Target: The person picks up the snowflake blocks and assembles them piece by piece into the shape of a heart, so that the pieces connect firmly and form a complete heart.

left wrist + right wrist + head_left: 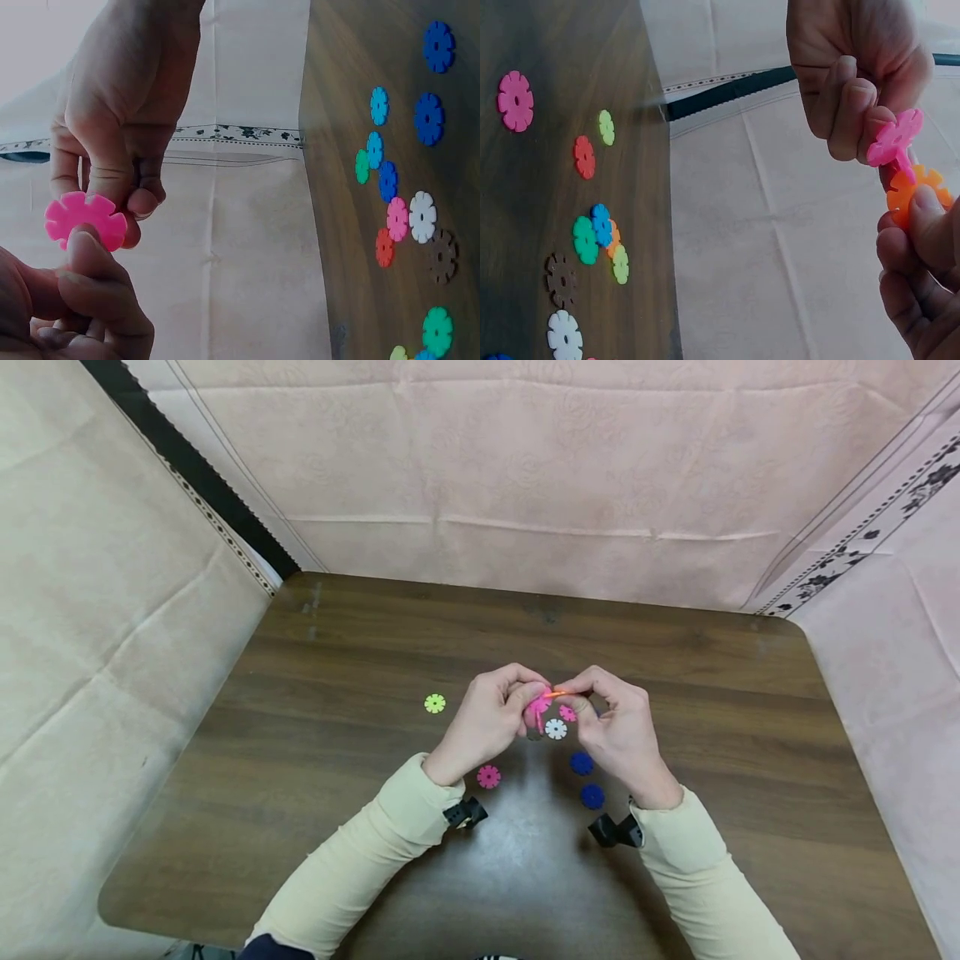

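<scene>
Pinching small toothed discs, the person's left hand (487, 714) and right hand (621, 722) hang close together above the worktop (750, 735), about midway between its left and right edges. The left grip grasps a pink disc (84, 206), the thumb pressed on its face; a second pink piece (904, 163) seems to stand edge-on against it, though whether the two are locked cannot be told. The right grip clasps an orange disc (901, 196) between thumb and fingers, right beside the pink pieces; whether it is slotted into them is unclear. A push at a slant would likely be the main trouble: misaligned notches could make the teeth skid, flipping the orange disc out of so slight a hold. Too much force might instead twist the pink pair apart. Anything dropped could knock the white disc (556, 729) and the loose pink disc (567, 714) below. Lowering the arms carelessly could also brush the two dark blue discs (582, 763), nearer the near edge by the right wrist, or the deep pink disc (489, 777) beside the left wrist. The lime disc (434, 703), out toward the left edge, looks safer.
</scene>
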`<state>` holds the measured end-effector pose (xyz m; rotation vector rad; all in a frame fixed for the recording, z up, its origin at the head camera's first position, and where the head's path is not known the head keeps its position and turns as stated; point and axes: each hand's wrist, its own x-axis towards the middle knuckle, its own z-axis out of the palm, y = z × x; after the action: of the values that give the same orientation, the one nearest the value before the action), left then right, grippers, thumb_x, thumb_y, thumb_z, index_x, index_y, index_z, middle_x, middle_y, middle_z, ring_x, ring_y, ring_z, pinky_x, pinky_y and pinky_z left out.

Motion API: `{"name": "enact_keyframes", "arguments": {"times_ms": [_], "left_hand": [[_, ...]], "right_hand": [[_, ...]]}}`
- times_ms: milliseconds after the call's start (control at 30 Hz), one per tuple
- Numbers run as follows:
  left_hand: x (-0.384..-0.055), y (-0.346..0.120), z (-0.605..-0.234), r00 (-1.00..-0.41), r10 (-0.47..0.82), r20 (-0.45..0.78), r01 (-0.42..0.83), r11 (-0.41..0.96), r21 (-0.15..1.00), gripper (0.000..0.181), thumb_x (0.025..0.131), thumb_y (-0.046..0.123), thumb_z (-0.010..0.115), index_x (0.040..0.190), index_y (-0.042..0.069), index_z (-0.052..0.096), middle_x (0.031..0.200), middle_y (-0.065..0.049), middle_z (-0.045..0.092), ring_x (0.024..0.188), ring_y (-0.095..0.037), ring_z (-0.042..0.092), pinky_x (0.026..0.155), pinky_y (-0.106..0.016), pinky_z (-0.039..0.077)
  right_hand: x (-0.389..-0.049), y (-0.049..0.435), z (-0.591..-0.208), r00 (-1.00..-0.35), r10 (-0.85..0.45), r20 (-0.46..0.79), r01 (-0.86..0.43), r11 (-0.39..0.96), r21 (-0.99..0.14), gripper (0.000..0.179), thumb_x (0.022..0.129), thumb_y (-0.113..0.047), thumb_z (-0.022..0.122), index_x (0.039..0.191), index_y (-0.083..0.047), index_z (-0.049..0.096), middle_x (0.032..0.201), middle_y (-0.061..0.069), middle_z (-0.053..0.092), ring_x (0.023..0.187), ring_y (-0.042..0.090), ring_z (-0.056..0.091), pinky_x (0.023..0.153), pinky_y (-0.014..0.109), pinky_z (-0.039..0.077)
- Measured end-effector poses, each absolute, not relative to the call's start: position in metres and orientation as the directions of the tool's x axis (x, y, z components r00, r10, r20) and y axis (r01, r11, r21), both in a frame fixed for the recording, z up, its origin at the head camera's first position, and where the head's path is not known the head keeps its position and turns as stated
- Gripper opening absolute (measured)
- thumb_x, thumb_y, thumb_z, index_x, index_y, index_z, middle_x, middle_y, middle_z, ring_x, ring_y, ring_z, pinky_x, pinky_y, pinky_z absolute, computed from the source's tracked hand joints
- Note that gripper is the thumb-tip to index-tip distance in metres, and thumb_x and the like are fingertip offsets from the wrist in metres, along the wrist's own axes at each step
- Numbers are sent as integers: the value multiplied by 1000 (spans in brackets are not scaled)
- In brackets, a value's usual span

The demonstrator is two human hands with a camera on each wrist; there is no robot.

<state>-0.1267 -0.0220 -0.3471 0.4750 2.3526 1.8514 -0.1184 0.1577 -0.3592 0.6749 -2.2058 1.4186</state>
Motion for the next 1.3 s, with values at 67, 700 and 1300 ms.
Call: {"name": "enact_keyframes", "arguments": {"times_ms": [67,700,1300], "left_hand": [[-127,-22,-349,-943,317,104,169,183,968,15,99,14,57,103,4,67,67,-5,63,48,-20,56,43,-28,44],[-131,-33,-358,-952,288,101,60,-149,987,13,100,7,53,112,1,50,94,-19,72,82,-37,70,74,-45,58],[-130,-35,-356,-968,238,84,34,-206,978,18,99,6,54,114,2,45,104,-17,72,94,-34,70,84,-40,56]], "right_hand": [[-119,160,-363,-790,-169,589,-607,349,-714,17,83,8,71,88,-8,71,88,2,71,75,17,64,63,19,48],[-120,180,-380,-913,-215,345,-406,523,-749,25,90,-13,70,115,-12,64,99,-3,68,85,11,61,72,29,50],[-126,209,-429,-933,-228,-277,-94,901,-424,36,78,-28,83,100,-6,67,92,5,61,82,21,56,73,40,50]]}}
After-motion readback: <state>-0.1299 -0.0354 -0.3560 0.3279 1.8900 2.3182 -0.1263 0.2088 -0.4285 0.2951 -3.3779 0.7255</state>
